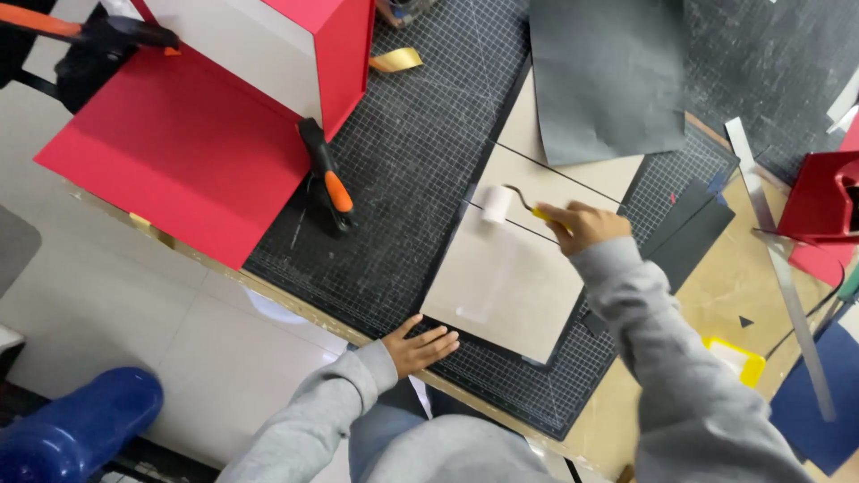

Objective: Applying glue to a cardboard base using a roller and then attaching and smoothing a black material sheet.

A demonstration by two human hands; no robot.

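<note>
Grey-sleeved right hand [582, 225] grips the roller [497, 204]; left hand [419, 345] lies flat, open.

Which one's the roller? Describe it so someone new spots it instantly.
Start at the black gridded cutting mat and find the beige board panels lying on it. The small roller sits at their upper left edge, held by the right hand, while the left hand rests flat on the mat. It is the only white cylinder, on a bent wire with a yellow handle.
</note>
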